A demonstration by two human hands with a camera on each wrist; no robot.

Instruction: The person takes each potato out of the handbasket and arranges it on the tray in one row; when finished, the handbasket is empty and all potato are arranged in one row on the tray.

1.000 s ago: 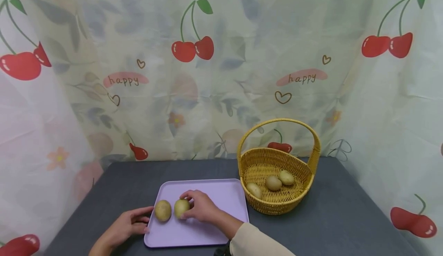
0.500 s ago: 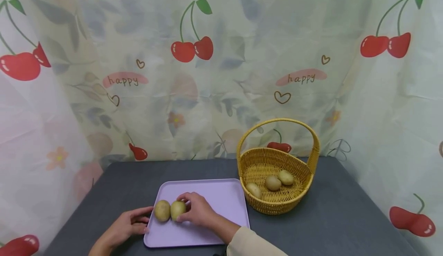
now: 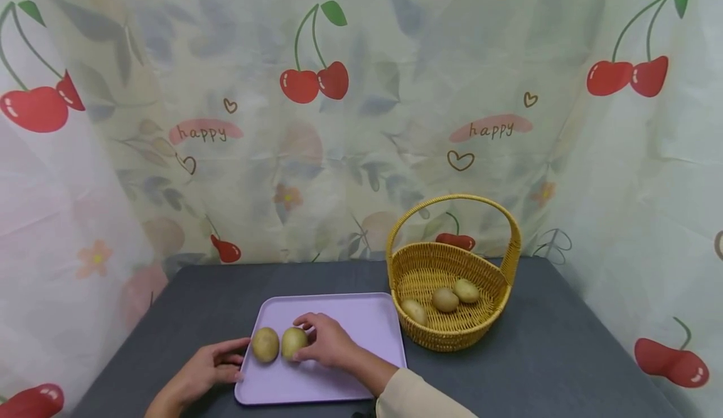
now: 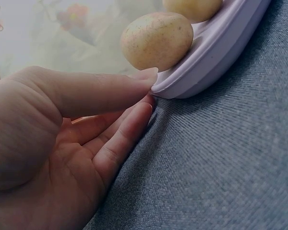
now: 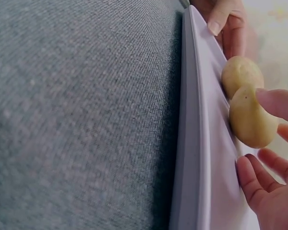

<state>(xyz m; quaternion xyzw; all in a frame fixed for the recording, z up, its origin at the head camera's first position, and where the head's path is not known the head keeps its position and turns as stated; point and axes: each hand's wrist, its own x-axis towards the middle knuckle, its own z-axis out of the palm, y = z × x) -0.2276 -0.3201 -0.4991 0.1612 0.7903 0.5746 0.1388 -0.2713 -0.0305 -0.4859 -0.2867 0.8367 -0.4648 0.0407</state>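
Two potatoes stand side by side on a lilac tray point(image 3: 350, 317), toward its left end. My right hand point(image 3: 330, 342) holds the right-hand potato point(image 3: 293, 344), thumb on the near side and fingers on the far side. In the right wrist view its thumb tip point(image 5: 263, 98) touches the potato's skin, while the lower fingers spread past it over the tray. A narrow gap shows in the head view between it and the left potato point(image 3: 265, 345). My left hand point(image 3: 206, 368) grips the tray's left edge, with the thumb point(image 4: 146, 79) at the rim and the fingers against its outer side.
A yellow wicker basket point(image 3: 446, 341) with a tall hoop handle stands close by the tray's right side. Three potatoes point(image 3: 445, 299) lie in it. Dark grey cloth point(image 3: 508, 368) covers the table, and a cherry-print curtain point(image 3: 361, 186) hangs behind and along both sides.
My right hand slid its potato left against the other one, then eased it slightly back to the right, leaving a small gap. My left hand stayed at the tray's edge.
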